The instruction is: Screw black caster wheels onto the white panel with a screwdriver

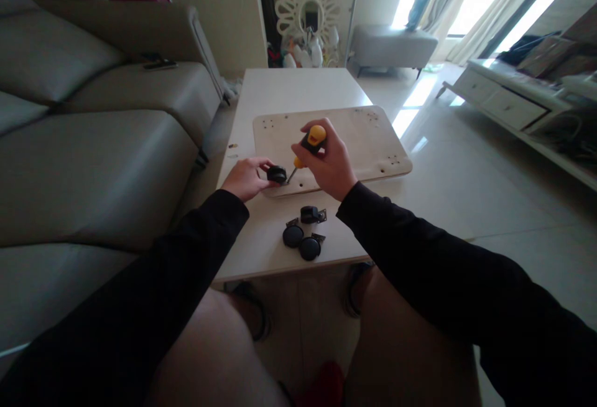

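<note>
My left hand (247, 178) grips a black caster wheel (277, 174) at the near left corner of a pale wooden board (336, 145). In my right hand (332, 161) is a screwdriver (316, 138) with a yellow and black handle, held tilted. Its metal shaft slants down to the left, its tip by the caster's base; a screw there is too small to make out. Three loose casters with metal plates, one on its side (309, 214) and two lower down (293, 236), lie on the table in front of the board. Small holes show near the board's other corners.
The board lies on a white table (289, 86). A grey sofa (93, 152) stands along the left. To the right are a tiled floor and a low white cabinet (504, 99). A grey bench (394, 46) and a white-framed mirror (309, 12) are at the back.
</note>
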A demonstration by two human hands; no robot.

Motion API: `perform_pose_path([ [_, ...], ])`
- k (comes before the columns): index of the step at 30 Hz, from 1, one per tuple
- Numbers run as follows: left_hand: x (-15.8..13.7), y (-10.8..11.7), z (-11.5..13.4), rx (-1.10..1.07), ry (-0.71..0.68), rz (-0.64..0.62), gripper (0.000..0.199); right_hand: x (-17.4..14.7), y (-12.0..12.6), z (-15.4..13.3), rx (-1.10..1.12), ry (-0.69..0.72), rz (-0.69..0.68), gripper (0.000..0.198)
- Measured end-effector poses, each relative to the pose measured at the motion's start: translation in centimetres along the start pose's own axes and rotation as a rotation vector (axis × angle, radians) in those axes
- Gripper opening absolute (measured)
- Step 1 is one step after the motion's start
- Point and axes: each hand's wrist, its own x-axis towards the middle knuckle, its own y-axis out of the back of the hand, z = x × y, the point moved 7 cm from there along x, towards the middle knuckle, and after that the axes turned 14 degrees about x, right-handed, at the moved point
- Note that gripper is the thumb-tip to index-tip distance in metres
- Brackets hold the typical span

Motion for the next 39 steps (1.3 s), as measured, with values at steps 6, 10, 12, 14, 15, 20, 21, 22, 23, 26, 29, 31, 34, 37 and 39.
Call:
perform_pose_path([
  [6, -0.1, 0.1, 0.1, -0.017, 0.002, -0.003, 0.045, 0.0, -0.1, -0.2, -0.012, 0.017, -0.01, 0.025],
  [10, -0.1, 0.2, 0.4, -0.004, 0.012, -0.007, 0.048, 0.0, -0.1, -0.2, -0.04, 0.022, -0.022, 0.025],
  [12, -0.1, 0.2, 0.6, -0.004, 0.008, -0.008, 0.048, -0.1, -0.3, -0.2, -0.055, 0.024, -0.033, 0.025],
  [14, -0.1, 0.2, 0.6, -0.003, 0.007, -0.007, 0.048, -0.1, -0.4, -0.3, -0.074, 0.029, -0.041, 0.025],
  [15, 0.0, 0.2, 0.6, 0.0, 0.008, -0.006, 0.048, 0.0, -0.5, -0.4, -0.085, 0.034, -0.046, 0.025],
  [20, 0.0, 0.2, 0.4, 0.014, 0.009, 0.008, 0.045, 0.1, -0.9, -0.5, -0.118, 0.063, -0.078, 0.027],
  [21, 0.0, 0.2, 0.5, 0.013, 0.005, 0.011, 0.045, 0.2, -0.9, -0.5, -0.116, 0.073, -0.082, 0.027],
  [22, 0.0, 0.2, 0.5, 0.011, 0.002, 0.014, 0.045, 0.2, -1.0, -0.5, -0.114, 0.083, -0.086, 0.027],
  [23, 0.0, 0.2, 0.5, 0.01, -0.001, 0.016, 0.044, 0.3, -1.1, -0.5, -0.112, 0.092, -0.088, 0.027],
  [26, 0.0, 0.3, 0.5, 0.013, -0.002, 0.02, 0.042, 0.4, -1.4, -0.4, -0.086, 0.095, -0.094, 0.029],
  [29, -0.1, 0.3, 0.5, 0.019, 0.005, 0.018, 0.041, 0.5, -1.8, -0.3, -0.064, 0.092, -0.099, 0.033],
  [31, 0.0, 0.3, 0.5, 0.015, 0.008, 0.019, 0.041, 0.6, -2.1, -0.4, -0.082, 0.095, -0.099, 0.034],
  [34, 0.0, 0.3, 0.5, 0.009, 0.008, 0.016, 0.042, 0.7, -2.6, -0.5, -0.101, 0.082, -0.125, 0.029],
  [37, 0.0, 0.3, 0.6, 0.007, 0.003, 0.016, 0.042, 0.6, -3.3, -1.0, -0.092, 0.084, -0.193, 0.032],
  [39, 0.0, 0.4, 0.6, 0.008, 0.0, 0.021, 0.042, 0.5, -3.5, -1.3, -0.096, 0.099, -0.227, 0.034],
])
